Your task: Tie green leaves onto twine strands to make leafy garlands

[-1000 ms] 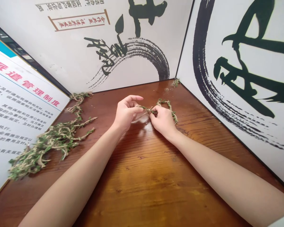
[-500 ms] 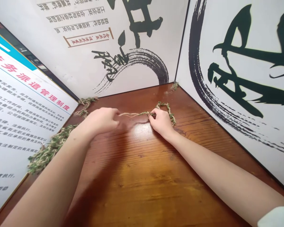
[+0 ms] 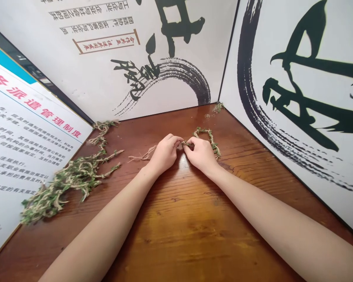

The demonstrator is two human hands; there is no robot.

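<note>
My left hand (image 3: pixel 164 153) and my right hand (image 3: pixel 201 154) nearly meet at the middle of the wooden table (image 3: pixel 182 235), both pinching the same strand of jute twine with green sprigs (image 3: pixel 207 137). The strand bends into an open loop beyond my right hand. Its bare, frayed tail (image 3: pixel 142 157) sticks out left of my left hand. My fingers hide the pinched section. To the left lies a tangled heap of twine twisted with green sprigs (image 3: pixel 73 176), out of reach of neither hand's fingers but not touching them.
A small scrap of green sprig (image 3: pixel 218 107) sits in the far table corner. A white notice board with red Chinese heading (image 3: pixel 26 133) stands at the left. Calligraphy panels rise behind (image 3: pixel 129 86) and to the right (image 3: pixel 297 98) of the table.
My left hand has moved right from its stretched-out position and now sits close to my right hand. The twine's bare end now trails left of it, and the heap is fully visible.
</note>
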